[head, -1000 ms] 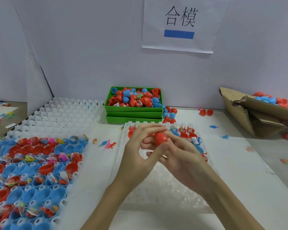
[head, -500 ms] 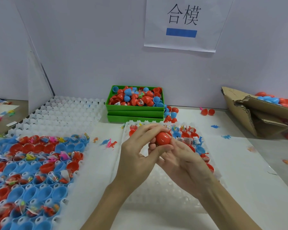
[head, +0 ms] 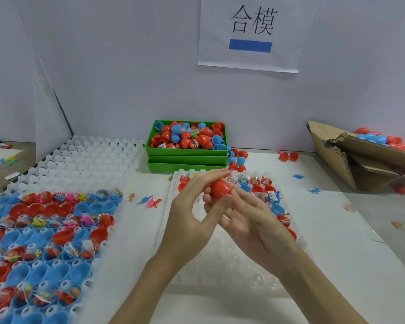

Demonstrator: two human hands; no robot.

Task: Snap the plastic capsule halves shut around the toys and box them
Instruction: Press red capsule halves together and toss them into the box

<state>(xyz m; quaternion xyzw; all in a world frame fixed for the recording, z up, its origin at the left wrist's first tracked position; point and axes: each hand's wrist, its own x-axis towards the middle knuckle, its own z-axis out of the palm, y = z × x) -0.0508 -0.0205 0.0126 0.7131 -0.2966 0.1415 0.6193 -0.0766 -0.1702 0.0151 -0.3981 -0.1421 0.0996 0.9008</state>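
Two hands point(head: 220, 213) around red capsule point(head: 221, 189), over white tray point(head: 220, 265).

glossy plastic capsule point(head: 221, 188) (red), torn rough cardboard box point(head: 337, 157)

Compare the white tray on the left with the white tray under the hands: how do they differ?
The left tray has blue and red capsule halves across its near part, with far rows bare. The tray under the hands holds filled halves only along its far and right edges; its near cells look bare. Both are white and dimpled.
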